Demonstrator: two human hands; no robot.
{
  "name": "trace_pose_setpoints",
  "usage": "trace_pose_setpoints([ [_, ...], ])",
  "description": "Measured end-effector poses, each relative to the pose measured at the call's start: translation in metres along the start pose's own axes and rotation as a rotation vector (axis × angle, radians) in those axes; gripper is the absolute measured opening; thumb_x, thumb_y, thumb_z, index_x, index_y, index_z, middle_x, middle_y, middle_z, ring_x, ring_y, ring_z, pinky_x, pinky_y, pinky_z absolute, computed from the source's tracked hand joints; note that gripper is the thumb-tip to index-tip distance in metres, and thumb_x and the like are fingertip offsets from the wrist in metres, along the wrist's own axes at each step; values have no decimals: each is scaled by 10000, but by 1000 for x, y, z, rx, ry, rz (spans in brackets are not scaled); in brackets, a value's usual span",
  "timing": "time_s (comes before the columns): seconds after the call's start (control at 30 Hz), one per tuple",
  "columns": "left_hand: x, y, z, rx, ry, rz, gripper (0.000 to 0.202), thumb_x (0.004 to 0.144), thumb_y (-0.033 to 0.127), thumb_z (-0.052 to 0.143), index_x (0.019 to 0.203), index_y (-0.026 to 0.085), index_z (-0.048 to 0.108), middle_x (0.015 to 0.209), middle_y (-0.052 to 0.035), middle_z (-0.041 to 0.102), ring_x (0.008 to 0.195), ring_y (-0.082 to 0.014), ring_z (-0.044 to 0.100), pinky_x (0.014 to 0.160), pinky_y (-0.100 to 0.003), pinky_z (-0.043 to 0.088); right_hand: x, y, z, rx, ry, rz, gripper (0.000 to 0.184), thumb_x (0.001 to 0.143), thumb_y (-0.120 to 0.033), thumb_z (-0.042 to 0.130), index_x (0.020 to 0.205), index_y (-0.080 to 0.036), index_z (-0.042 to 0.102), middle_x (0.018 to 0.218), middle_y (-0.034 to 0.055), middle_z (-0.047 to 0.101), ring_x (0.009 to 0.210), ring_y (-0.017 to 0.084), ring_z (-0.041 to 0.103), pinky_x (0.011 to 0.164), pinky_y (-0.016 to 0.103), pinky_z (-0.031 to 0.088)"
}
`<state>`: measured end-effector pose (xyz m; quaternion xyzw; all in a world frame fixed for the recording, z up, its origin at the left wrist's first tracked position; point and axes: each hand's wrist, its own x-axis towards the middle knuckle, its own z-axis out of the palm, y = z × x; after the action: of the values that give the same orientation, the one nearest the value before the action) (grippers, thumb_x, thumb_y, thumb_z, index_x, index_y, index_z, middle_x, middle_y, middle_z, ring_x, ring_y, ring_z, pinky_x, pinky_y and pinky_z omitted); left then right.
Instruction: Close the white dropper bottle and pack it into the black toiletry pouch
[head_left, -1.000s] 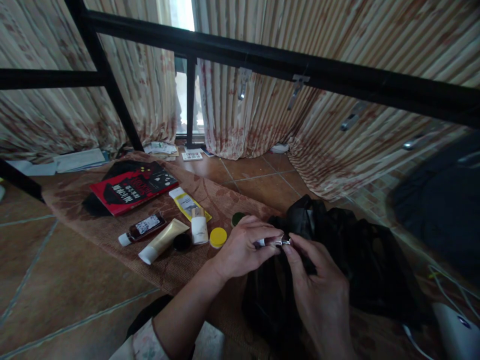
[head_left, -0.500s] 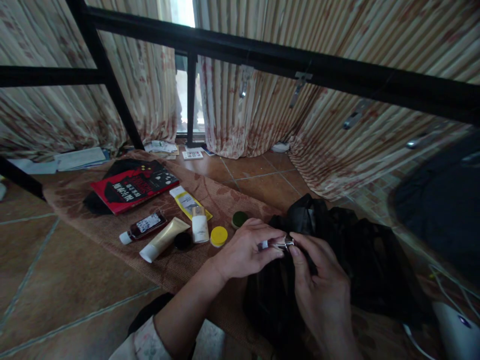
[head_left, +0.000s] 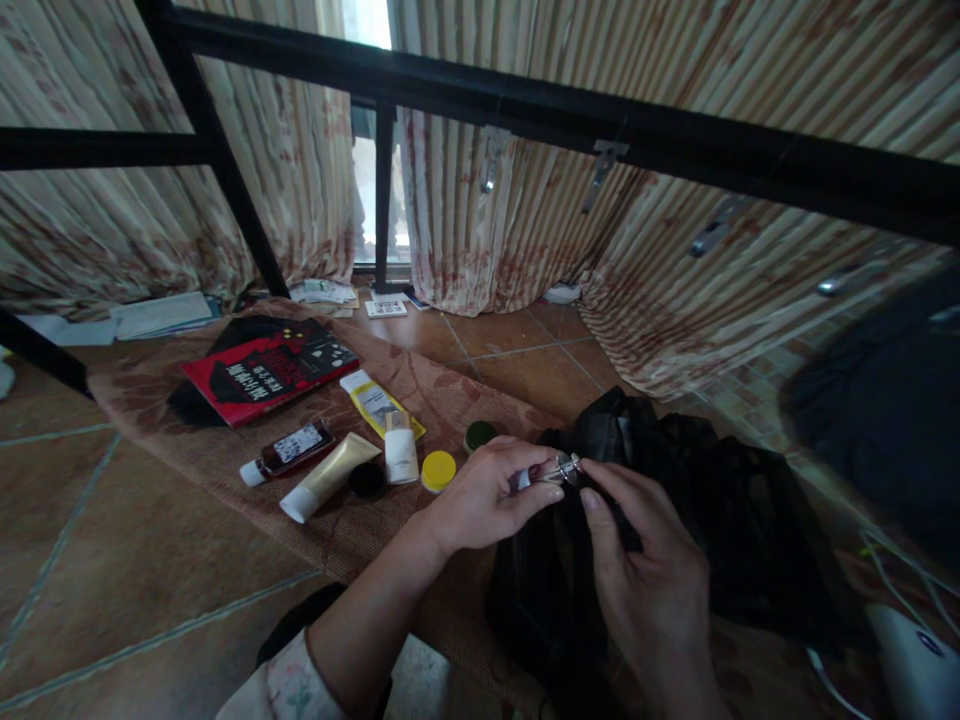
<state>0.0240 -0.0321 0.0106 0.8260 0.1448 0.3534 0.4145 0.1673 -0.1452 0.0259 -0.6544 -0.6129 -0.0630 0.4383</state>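
In the head view my left hand (head_left: 495, 495) pinches a small clear bottle with a silvery metal top (head_left: 566, 467), held sideways above dark fabric. My right hand (head_left: 645, 560) is at the metal end: its index fingertip touches or nearly touches the top, while the thumb stands apart below. Just left of my left hand lie a green-lidded jar (head_left: 480, 435) and a yellow round lid (head_left: 438, 471). A white bottle (head_left: 400, 450), a black round lid (head_left: 366, 480), a gold tube (head_left: 330, 478) and a dark red bottle (head_left: 289, 452) are farther left.
A red and black book (head_left: 270, 370) and a yellow-white packet (head_left: 379, 400) lie on the brown patterned cloth (head_left: 420, 365). Black sheer fabric (head_left: 750, 540) is heaped at right. A black metal frame (head_left: 525, 95) with hanging clips crosses above. White cables (head_left: 900, 580) lie at lower right.
My right thumb has come away from the metal top and my right fingers have parted. The bottle's top is more exposed; my left hand has barely moved.
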Motion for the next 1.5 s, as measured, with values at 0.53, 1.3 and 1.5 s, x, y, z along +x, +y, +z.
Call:
trace_pose_setpoints([
  [0.53,-3,-3,1,57,21,-51,152,917,266,538,808,174,590,684,35,542,671,-127,498,920,-342,357,-3,-1,16,-19,1,-20,285,988,-205,450,1132,-218,696,1141,73,671,1059,199,637,896,358,540],
  [1.3,-4,-9,6,-544,80,-240,341,886,457,632,921,121,678,783,-29,608,683,-118,511,636,-238,406,-1,-4,9,44,62,152,313,992,-276,443,1238,-212,625,1171,93,667,1045,221,650,895,401,536],
  [1.5,1,-15,4,-1128,338,-467,336,861,409,664,1016,112,684,877,-74,706,706,-121,638,695,-231,502,-3,0,8,12,66,142,291,969,-308,497,1196,-203,646,1154,95,674,1029,225,652,867,377,540],
])
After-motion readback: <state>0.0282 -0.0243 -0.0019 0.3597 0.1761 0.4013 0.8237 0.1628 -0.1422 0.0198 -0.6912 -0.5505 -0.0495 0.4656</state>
